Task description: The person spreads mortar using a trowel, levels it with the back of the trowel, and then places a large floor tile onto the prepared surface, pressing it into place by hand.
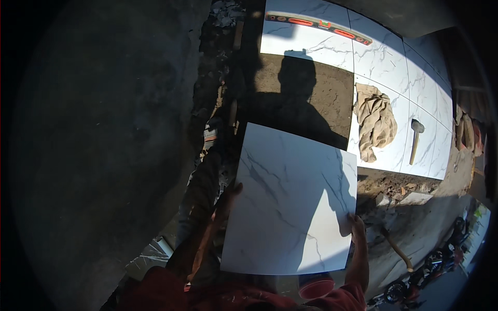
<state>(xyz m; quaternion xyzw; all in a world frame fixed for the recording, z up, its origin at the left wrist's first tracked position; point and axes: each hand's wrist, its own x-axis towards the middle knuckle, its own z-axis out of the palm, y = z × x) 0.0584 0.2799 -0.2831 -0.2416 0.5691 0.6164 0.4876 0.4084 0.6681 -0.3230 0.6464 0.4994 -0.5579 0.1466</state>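
Observation:
A large white floor tile (288, 207) with grey marbled veins is held in front of my body. My left hand (232, 196) grips its left edge, and my right hand (356, 226) grips the right edge, fingers partly hidden beneath it. Beyond the tile's far edge lies a bed of brown mortar (332, 85), with my shadow across it. Laid tiles (377, 62) of the same pattern border this bed at the far side and on the right.
A spirit level (321, 26) rests on the far tiles. On the right-hand tiles lie a crumpled beige cloth (377, 116) and a mallet (416, 140). Rubble (399, 189) lines their near edge. Closer to me are a wooden handle (399, 253) and a red bucket (316, 288).

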